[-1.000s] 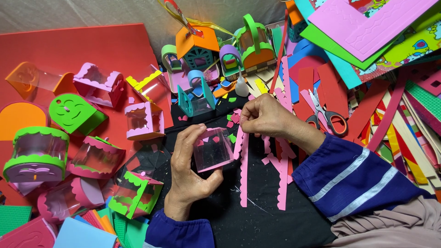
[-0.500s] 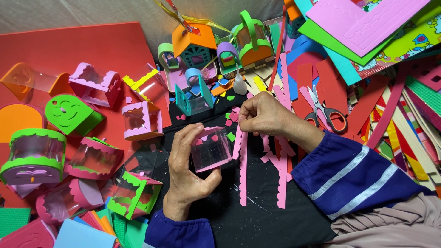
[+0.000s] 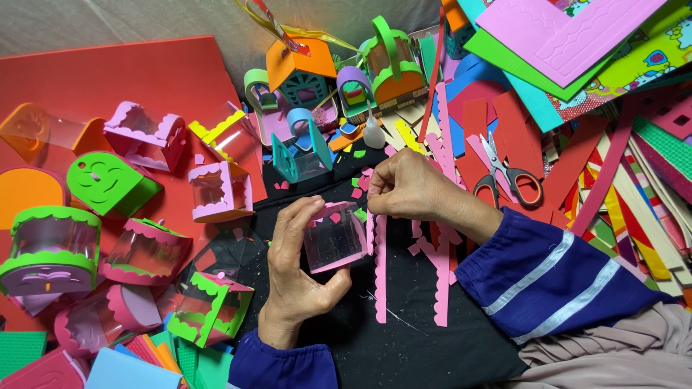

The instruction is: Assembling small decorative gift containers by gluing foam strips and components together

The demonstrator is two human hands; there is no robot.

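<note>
While the left hand (image 3: 299,270) grips a clear pink-edged box (image 3: 334,235) over the black mat (image 3: 404,346), the right hand (image 3: 407,186), clenched, apparently pinches a pink scalloped strip (image 3: 380,266) beside it: trimming step; next, strip aligned to box edge.

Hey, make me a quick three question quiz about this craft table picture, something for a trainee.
1. True or false: the left hand holds a small clear box with pink trim.
2. Which lies to the right of the right hand? A) scissors with red and orange handles B) a glue gun C) a ruler
3. Fill in: the right hand pinches a scalloped foam strip of ____ colour.

Key: 1 true; 2 A; 3 pink.
</note>
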